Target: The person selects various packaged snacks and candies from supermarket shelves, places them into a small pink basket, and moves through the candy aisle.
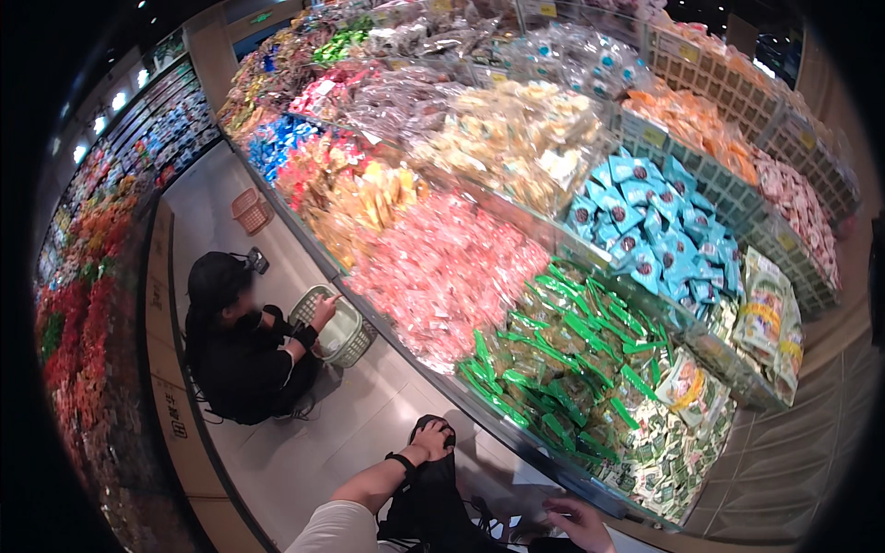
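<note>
My left hand (433, 440) rests on my bent knee, covered in black cloth (422, 501); a black band circles that wrist. Low in the picture, my right hand (581, 524) hangs beside the front edge of the display counter (511, 439), its fingers loosely bent and nothing visible in them. Clear packets with green strips (560, 352) fill the counter section closest to me. To their right lie small green-and-white packets (664, 449) and a larger printed bag (688, 387). Pink-wrapped sweets (442, 276) are heaped to the left of the green-strip packets.
A crouching person in black (242, 352) reaches over a pale green basket (356, 339) in the aisle. Farther up stands a pinkish basket (252, 211). Light blue packets (653, 221) occupy the raised tier. Another candy shelf (83, 304) borders the aisle on the left.
</note>
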The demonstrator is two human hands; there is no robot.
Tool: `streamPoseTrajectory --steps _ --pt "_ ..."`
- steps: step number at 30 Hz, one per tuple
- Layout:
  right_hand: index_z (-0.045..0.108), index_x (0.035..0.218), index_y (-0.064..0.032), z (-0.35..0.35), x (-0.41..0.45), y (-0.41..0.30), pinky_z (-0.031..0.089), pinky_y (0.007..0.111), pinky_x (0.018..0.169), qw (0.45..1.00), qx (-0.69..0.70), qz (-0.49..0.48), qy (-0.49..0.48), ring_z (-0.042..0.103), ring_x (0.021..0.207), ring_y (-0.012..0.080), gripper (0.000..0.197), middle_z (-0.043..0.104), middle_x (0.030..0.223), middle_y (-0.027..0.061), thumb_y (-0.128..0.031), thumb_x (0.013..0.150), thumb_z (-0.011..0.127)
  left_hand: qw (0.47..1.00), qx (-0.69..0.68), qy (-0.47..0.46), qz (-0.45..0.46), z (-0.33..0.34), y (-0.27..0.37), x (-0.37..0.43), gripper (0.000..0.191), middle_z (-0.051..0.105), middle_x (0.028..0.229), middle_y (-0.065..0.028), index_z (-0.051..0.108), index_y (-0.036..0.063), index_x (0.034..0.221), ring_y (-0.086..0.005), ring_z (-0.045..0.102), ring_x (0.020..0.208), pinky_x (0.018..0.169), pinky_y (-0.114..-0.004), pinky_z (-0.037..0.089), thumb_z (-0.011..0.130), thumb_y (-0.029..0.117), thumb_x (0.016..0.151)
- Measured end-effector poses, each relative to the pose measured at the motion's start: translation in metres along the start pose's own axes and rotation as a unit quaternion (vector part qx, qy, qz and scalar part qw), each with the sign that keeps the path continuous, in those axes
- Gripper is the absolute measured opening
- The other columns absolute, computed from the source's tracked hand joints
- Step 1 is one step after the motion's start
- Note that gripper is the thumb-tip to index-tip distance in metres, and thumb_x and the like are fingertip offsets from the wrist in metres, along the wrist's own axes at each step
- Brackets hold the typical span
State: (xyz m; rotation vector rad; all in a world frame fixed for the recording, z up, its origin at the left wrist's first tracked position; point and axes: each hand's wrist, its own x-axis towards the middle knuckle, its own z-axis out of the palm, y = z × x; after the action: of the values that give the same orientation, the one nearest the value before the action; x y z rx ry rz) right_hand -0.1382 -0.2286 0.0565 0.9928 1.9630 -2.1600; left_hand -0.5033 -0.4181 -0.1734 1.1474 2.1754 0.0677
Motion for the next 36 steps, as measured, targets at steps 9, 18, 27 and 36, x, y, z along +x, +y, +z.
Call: streamPoseTrajectory --steps 9,18,27,36 --pt "0.059 0.127 0.0048 -0.009 -0.179 -0.189 0.05 0.031 0.098 0.992 0.109 0.003 -0.06 0.064 0.111 0.0197 0.033 0.068 0.119 0.0148 -0.005 0.096 0.064 0.966 -0.186 -0.037 -0.176 -0.146 0.085 -0.259 0.047 0.067 0.122 -0.0165 0.065 0.0138 0.127 -0.0337 0.061 0.117 0.1 -0.042 0.049 0.059 0.037 0.087" --pt "0.063 0.121 0.0022 -0.001 -0.354 -0.177 0.054 0.031 0.084 0.99 -0.092 -0.021 -0.107 0.068 0.096 0.0172 0.033 0.071 0.108 0.0108 -0.013 0.092 0.07 0.916 -0.252 0.093 -0.299 -0.033 0.102 -0.626 0.039 0.072 0.105 -0.0166 0.068 0.0044 0.113 -0.0333 0.068 0.101 0.09 -0.041 0.054 0.066 0.032 0.085" --pt "0.065 0.119 0.0019 0.314 -0.483 -0.173 0.051 0.024 0.084 0.99 -0.105 0.036 -0.082 0.066 0.094 0.0105 0.029 0.071 0.101 0.0052 -0.011 0.093 0.069 0.848 -0.385 0.11 -0.347 0.122 -0.061 -0.914 0.038 0.072 0.101 -0.018 0.071 0.0045 0.106 -0.0323 0.068 0.1 0.092 -0.04 0.053 0.068 0.035 0.084" --pt "0.063 0.126 -0.001 0.789 -0.544 -0.135 0.052 0.029 0.085 0.928 -0.268 0.049 -0.253 0.065 0.096 0.0154 0.04 0.07 0.113 0.0091 -0.022 0.093 0.072 0.735 -0.51 0.141 -0.425 0.281 -0.344 -1.223 0.037 0.071 0.109 -0.0155 0.071 0.0079 0.104 -0.032 0.066 0.107 0.095 -0.042 0.052 0.063 0.039 0.087"
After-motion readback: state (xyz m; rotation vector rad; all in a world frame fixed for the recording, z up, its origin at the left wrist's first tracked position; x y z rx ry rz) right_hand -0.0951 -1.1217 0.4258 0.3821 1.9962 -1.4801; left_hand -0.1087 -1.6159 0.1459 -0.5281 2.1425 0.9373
